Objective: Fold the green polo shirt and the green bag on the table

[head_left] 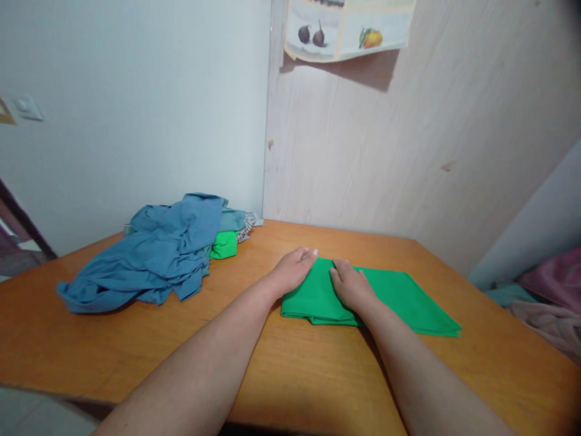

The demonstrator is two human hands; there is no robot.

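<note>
A green cloth, folded into flat layers, lies on the wooden table in front of me. My left hand rests along the cloth's left edge, its fingers stretched out and the thumb side up. Flat on top of the cloth, left of its middle, lies my right hand with its fingers extended. Neither hand grips the fabric. Toward the right the cloth narrows to a pointed corner.
A heap of crumpled blue fabric sits at the table's left, with a bright green piece and a striped piece beside it. Walls rise behind the table, and a fruit poster hangs there. More fabrics lie beyond the right edge.
</note>
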